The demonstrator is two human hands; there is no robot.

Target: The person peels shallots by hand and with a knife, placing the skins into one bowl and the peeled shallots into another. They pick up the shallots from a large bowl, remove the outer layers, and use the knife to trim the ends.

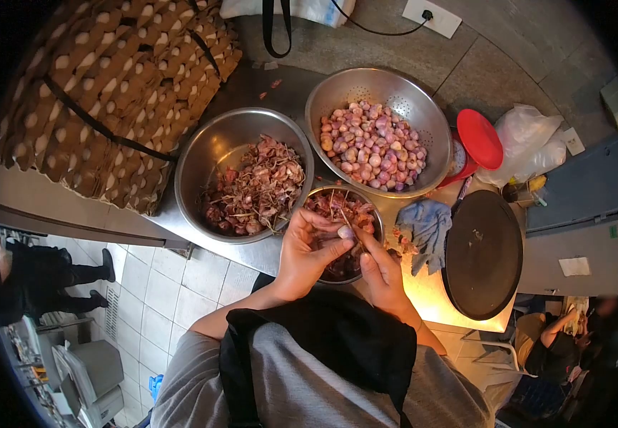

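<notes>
My left hand pinches a small pale shallot between thumb and fingers. Right beside it, my right hand has its fingers closed close to the shallot; what they grip is too small to make out. Both hands are over a small metal bowl of reddish shallot skins. To the left is a large metal bowl with unpeeled shallots and dry roots. Behind the small bowl, a metal colander holds many peeled shallots.
Stacked egg trays stand at the left. On the right are a blue cloth, a round black tray, a red scale and plastic bags. One person stands at far left; another sits at far right.
</notes>
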